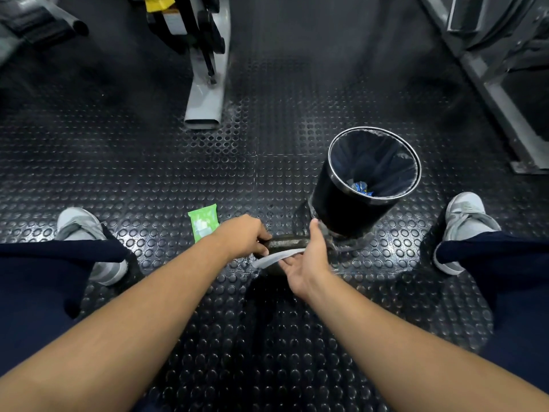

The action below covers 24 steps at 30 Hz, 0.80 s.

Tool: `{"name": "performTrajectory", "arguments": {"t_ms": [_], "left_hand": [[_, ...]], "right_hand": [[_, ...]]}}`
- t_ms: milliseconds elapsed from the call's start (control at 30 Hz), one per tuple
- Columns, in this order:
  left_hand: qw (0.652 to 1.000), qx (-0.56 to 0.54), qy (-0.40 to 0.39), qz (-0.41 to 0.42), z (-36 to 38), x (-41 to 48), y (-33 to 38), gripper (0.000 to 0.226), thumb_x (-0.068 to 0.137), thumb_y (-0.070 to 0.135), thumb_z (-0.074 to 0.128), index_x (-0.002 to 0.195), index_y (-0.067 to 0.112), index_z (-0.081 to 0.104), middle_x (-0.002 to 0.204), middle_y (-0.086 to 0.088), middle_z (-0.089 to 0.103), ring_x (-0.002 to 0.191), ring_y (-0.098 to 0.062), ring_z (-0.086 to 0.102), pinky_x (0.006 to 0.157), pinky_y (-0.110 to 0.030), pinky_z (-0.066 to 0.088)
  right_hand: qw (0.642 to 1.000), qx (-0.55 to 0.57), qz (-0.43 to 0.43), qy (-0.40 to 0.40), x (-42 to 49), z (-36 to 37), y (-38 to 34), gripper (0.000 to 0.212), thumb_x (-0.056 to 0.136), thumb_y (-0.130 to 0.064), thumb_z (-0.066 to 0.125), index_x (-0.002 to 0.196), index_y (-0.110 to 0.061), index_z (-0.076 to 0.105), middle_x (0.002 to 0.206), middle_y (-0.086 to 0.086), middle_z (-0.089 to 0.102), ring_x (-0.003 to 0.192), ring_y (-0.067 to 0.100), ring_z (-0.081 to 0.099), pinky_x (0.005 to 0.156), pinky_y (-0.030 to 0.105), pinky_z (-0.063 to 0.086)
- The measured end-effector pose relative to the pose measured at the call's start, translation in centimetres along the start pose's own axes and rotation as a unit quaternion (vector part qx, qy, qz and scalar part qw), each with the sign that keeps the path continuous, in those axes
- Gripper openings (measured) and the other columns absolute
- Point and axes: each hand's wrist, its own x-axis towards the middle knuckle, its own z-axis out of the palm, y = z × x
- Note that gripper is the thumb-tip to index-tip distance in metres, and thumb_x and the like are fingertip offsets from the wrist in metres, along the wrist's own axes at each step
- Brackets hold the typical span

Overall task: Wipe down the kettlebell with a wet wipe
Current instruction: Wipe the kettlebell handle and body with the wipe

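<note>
Steadiness is given by the left grip (242,237), clamped round the handle of the kettlebell (286,241) on the floor (208,173) at lower centre. The wet wipe (267,260) is carried on the straight fingers of the right grip (306,263); flat, overlapping strokes are advised.

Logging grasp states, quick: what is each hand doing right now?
Left hand: closed round the kettlebell handle.
Right hand: open, fingers straight, wet wipe lying across them.

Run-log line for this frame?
left hand: grips dark metal kettlebell handle | right hand: open, touching white wet wipe | nearby: green wipe pack, black bin
</note>
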Motion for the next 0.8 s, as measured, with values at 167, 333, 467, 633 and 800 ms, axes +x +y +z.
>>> {"name": "performTrajectory", "arguments": {"t_ms": [167, 333, 467, 633, 800], "left_hand": [[1.0, -0.014, -0.007, -0.002, 0.3, 0.2, -0.4, 0.046, 0.085, 0.045, 0.079, 0.129, 0.033, 0.07, 0.123, 0.017, 0.071, 0.1, -0.008, 0.066, 0.091, -0.033, 0.056], [1.0, 0.023, -0.015, 0.004, 0.7, 0.5, -0.2, 0.034, 0.088, 0.046, 0.075, 0.119, 0.032, 0.074, 0.104, 0.01, 0.075, 0.091, -0.012, 0.068, 0.086, -0.037, 0.058], [0.996, 0.09, -0.024, 0.011, 0.2, 0.6, 1.0, 0.024, 0.091, 0.041, 0.072, 0.108, 0.023, 0.073, 0.089, 0.001, 0.073, 0.084, -0.021, 0.066, 0.08, -0.034, 0.056], [0.994, 0.101, -0.031, 0.013, -0.2, 0.7, 1.6, 0.027, 0.09, 0.037, 0.074, 0.109, 0.018, 0.074, 0.094, -0.007, 0.075, 0.087, -0.027, 0.069, 0.078, -0.033, 0.056], [0.995, 0.095, -0.032, 0.009, 0.2, 0.5, 1.3, 0.022, 0.094, 0.038, 0.069, 0.102, 0.018, 0.071, 0.086, -0.003, 0.07, 0.083, -0.024, 0.065, 0.07, -0.031, 0.05]], "right_hand": [[0.998, 0.061, -0.001, 0.011, 0.6, -1.1, -1.8, 0.098, 0.081, -0.082, 0.057, 0.155, -0.02, 0.039, 0.155, 0.018, 0.046, 0.135, 0.042, 0.053, 0.119, 0.054, 0.036], [0.992, 0.128, -0.009, 0.01, 1.3, -1.2, -2.4, 0.088, 0.088, -0.079, 0.05, 0.145, -0.013, 0.052, 0.138, 0.02, 0.063, 0.123, 0.037, 0.064, 0.107, 0.054, 0.048], [0.991, 0.132, -0.031, 0.003, 1.1, 0.4, -0.8, 0.085, 0.087, -0.081, 0.051, 0.129, -0.008, 0.064, 0.113, 0.016, 0.076, 0.105, 0.032, 0.074, 0.103, 0.049, 0.054], [0.996, 0.073, -0.002, -0.057, 0.5, 1.1, 2.5, 0.084, 0.084, -0.084, 0.05, 0.122, -0.011, 0.066, 0.105, 0.011, 0.08, 0.107, 0.027, 0.074, 0.113, 0.044, 0.047], [0.988, 0.149, -0.02, -0.04, 1.9, -0.6, -0.4, 0.092, 0.083, -0.086, 0.047, 0.134, -0.01, 0.059, 0.113, 0.019, 0.076, 0.107, 0.033, 0.073, 0.096, 0.05, 0.056]]}}
